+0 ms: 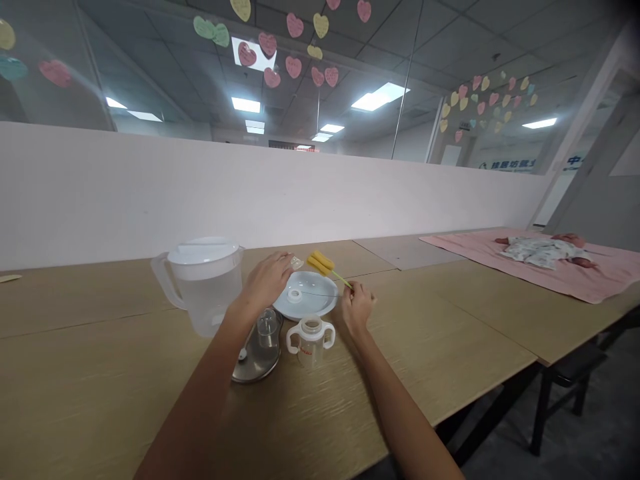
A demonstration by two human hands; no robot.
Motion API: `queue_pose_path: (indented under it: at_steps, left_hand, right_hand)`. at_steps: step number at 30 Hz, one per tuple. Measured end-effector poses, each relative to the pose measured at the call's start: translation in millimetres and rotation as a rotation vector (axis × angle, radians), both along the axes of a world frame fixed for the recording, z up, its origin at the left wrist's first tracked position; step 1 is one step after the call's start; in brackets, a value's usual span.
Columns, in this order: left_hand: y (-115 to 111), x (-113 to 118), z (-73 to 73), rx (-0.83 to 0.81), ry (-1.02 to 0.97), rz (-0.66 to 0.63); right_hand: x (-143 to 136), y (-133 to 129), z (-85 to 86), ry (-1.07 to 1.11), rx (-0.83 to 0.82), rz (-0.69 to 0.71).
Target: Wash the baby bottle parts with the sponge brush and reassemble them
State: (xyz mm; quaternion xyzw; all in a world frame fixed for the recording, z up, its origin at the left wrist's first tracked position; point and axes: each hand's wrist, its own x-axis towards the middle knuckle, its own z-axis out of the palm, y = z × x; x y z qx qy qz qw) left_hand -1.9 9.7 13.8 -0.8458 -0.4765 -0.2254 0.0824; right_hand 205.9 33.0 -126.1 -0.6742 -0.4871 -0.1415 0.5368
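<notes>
My right hand [356, 307] grips the thin handle of a yellow sponge brush [321, 261], whose head points up and left over a white plate [320, 299]. My left hand [267, 277] pinches a small clear teat-like piece [297, 263] just above the plate's far left rim. A white ring [295, 294] lies on the plate. Nearer to me stands an open baby bottle with two white handles [311, 340]. Beside it a clear cap [267, 327] rests on a metal tray [257, 360].
A clear lidded pitcher of water [203, 283] stands left of the plate. Far right, a baby doll [543, 250] lies on a pink blanket [590, 277]. A white partition with glass runs behind the wooden table [100, 387]; the table's edge drops off at right.
</notes>
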Motion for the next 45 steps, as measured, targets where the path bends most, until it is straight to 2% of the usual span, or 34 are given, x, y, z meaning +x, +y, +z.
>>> queue_pose_path:
  at_steps: [4, 8, 15, 21, 28, 33, 38, 45]
  left_hand:
    - [-10.5, -6.0, 10.3, 0.053, -0.079, -0.016]
    - [-11.8, -3.2, 10.2, 0.135, -0.146, -0.057]
    - [-16.8, 6.5, 12.0, 0.287, -0.419, -0.091]
    - [-19.3, 3.7, 17.0, 0.135, -0.654, -0.192]
    - [-22.0, 2.2, 20.8, 0.126, -0.844, -0.210]
    - [-22.8, 7.9, 17.5, 0.111, -0.783, -0.214]
    - [-22.0, 11.3, 14.6, 0.014, -0.794, -0.267]
    - [-27.1, 10.4, 19.8, -0.107, -0.795, -0.327]
  right_hand:
    - [-2.6, -1.5, 0.2, -0.045, 0.064, 0.057]
    - [-4.3, -4.4, 2.2, -0.060, 0.132, 0.162]
    - [-2.7, -5.9, 1.3, 0.012, 0.213, 0.357]
    - [-0.6, -4.1, -0.9, 0.092, 0.237, 0.393]
    - [-0.1, -3.4, -0.7, 0.154, 0.237, 0.420]
    - [-1.0, -4.7, -0.4, 0.168, 0.268, 0.450]
    - [-1.2, -6.6, 0.6, 0.221, 0.312, 0.436]
    - [-0.3, -6.4, -0.6, 0.156, 0.282, 0.394]
